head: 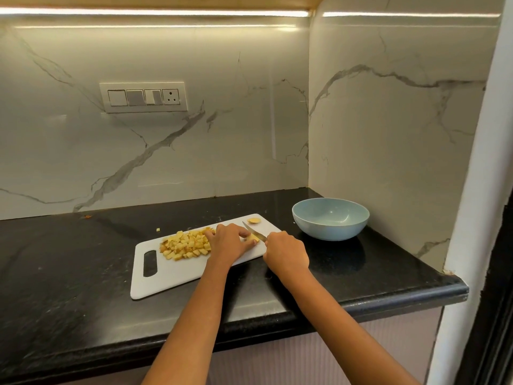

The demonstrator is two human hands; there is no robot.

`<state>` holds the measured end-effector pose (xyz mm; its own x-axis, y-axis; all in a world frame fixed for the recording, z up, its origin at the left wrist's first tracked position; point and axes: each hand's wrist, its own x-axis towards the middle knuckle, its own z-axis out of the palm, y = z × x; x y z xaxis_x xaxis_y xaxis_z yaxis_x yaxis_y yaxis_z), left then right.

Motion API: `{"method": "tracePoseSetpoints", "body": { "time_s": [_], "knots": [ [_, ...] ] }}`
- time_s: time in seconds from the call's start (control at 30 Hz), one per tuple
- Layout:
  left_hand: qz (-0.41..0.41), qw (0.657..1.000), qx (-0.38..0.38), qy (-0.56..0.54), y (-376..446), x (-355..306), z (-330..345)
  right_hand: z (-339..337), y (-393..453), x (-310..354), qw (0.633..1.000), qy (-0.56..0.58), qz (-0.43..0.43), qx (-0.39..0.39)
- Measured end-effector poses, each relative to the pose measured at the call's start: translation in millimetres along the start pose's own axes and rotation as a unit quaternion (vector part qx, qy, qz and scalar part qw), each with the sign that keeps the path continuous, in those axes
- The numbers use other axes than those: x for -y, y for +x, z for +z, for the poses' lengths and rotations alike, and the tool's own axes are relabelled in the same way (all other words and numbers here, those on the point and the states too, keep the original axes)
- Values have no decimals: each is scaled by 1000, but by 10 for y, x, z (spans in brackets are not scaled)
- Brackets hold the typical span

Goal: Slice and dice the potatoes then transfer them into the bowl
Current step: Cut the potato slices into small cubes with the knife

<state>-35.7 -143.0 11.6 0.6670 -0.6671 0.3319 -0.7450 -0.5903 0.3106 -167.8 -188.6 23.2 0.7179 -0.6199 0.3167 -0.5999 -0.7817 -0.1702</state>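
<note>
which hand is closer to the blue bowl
Right. The right hand, gripping the knife, sits just left of the blue bowl; the left hand is further left, holding the potato piece.

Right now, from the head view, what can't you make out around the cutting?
- Knife handle: hidden inside the right hand; only the blade shows.
- Potato piece being cut: mostly covered by the left hand, size unclear.
- Diced potatoes: right edge of the pile behind the left hand.
- Bowl: near inner wall hidden by its rim.
</note>
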Motion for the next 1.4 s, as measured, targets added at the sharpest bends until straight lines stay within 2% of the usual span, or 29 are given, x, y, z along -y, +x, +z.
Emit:
{"method": "tracePoseSetpoints", "body": {
  "time_s": [0.23, 0.6, 0.9, 1.2, 1.4],
  "knots": [
    [-12, 999, -3, -32, 35, 16, 17, -14, -4, 22, 1000, -22, -16, -3],
    [-13, 1000, -13, 10, 7, -54, -26, -13, -2, 16, 1000, -12, -9, -6],
    [-28, 999, 2, -23, 29, -58, -35, -7, 41, 60, 998, -41, -40, 1],
    [-32, 998, -22, -45, -12, -39, -25, -6, -26, 41, 994, -79, -72, 15],
    [-27, 998, -22, -48, 14, -17, 9, -7, 39, 55, 996, -66, -57, 10]
  ]
}}
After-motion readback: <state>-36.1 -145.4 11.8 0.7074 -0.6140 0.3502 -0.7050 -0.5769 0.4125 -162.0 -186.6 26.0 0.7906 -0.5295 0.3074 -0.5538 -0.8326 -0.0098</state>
